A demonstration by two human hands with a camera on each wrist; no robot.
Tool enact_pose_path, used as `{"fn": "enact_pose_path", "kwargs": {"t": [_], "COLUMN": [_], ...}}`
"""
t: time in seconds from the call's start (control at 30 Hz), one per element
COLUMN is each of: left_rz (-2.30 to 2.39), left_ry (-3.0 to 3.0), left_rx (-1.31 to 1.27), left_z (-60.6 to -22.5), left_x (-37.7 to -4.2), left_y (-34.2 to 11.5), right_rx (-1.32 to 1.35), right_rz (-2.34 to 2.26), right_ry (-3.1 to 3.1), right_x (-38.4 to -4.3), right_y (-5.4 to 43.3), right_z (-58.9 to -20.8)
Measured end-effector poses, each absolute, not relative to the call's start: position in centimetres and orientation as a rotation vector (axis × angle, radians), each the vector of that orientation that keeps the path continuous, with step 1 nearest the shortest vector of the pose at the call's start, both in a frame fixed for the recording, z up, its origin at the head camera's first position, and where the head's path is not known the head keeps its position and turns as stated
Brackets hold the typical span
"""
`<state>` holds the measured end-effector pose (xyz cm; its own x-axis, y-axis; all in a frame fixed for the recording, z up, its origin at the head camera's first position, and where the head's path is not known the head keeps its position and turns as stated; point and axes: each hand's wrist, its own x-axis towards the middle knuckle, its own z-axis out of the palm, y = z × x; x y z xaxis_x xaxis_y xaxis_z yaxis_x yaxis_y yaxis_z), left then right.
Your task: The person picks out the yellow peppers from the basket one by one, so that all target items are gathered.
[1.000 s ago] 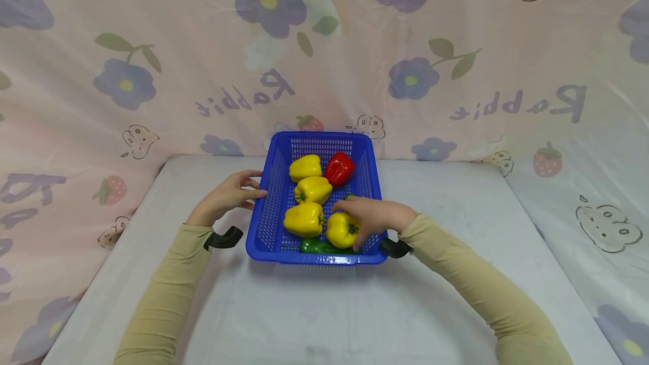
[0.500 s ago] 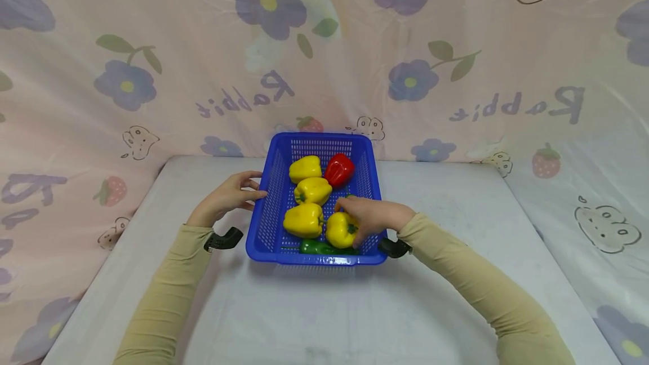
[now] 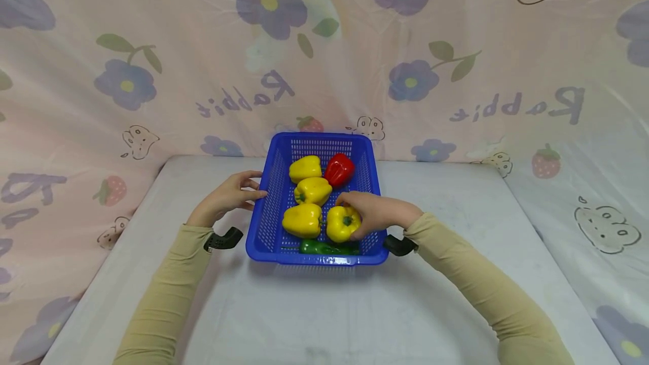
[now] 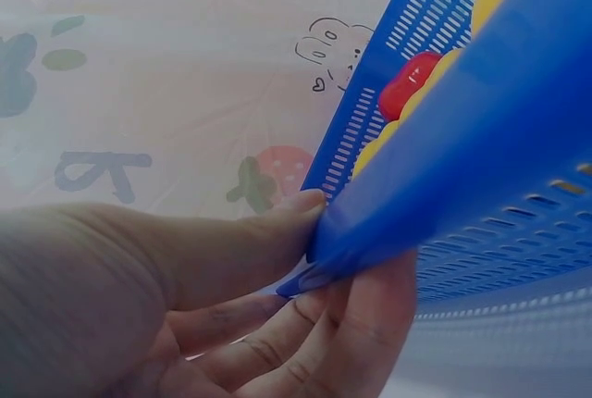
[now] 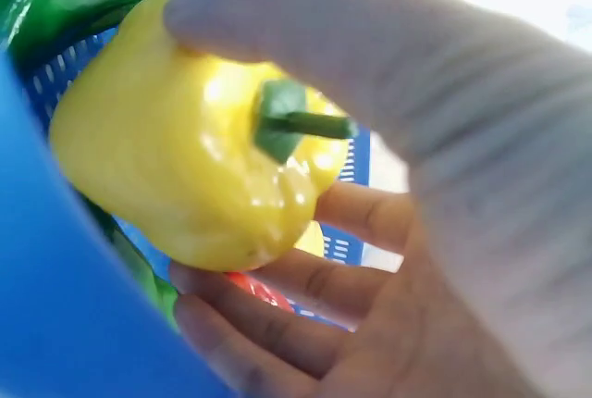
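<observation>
My right hand [image 3: 372,210] grips a yellow bell pepper [image 5: 194,139] at the right side of a blue plastic basket [image 3: 267,257], thumb on one side and fingers on the other. My left hand [image 3: 227,196] pinches the basket's left rim; the left wrist view shows the thumb [image 4: 231,254] inside and fingers beneath. Also in the basket lie another yellow bell pepper [image 3: 302,221], two more behind it, and a red bell pepper [image 3: 339,170] at the back right. A long green pepper [image 3: 327,247] lies along the front wall. Another green piece [image 5: 139,273] is partly hidden below the held pepper.
The basket stands on a white-covered table [image 3: 304,320], near its back edge. Behind and at both sides hangs a patterned curtain [image 3: 324,72] with flowers and rabbits. Black straps with camera mounts [image 3: 223,238] sit on both wrists.
My right hand has lifted the yellow bell pepper slightly and tilted it, so its stem faces the camera more. More of the green pepper in front shows. The left hand stays on the rim.
</observation>
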<state>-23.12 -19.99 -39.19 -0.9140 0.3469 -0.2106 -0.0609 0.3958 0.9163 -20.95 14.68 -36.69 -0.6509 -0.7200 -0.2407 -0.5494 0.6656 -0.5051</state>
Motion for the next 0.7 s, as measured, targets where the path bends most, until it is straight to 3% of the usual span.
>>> {"fn": "enact_pose_path", "kwargs": {"t": [0.7], "left_rz": [1.523], "left_ry": [2.298], "left_rx": [0.222], "left_z": [-39.0], "left_x": [-22.9], "left_y": [-19.9], "right_rx": [-0.995], "right_rz": [-0.827], "right_ry": [2.449], "right_x": [-21.1], "right_y": [16.7], "right_z": [-36.0]}}
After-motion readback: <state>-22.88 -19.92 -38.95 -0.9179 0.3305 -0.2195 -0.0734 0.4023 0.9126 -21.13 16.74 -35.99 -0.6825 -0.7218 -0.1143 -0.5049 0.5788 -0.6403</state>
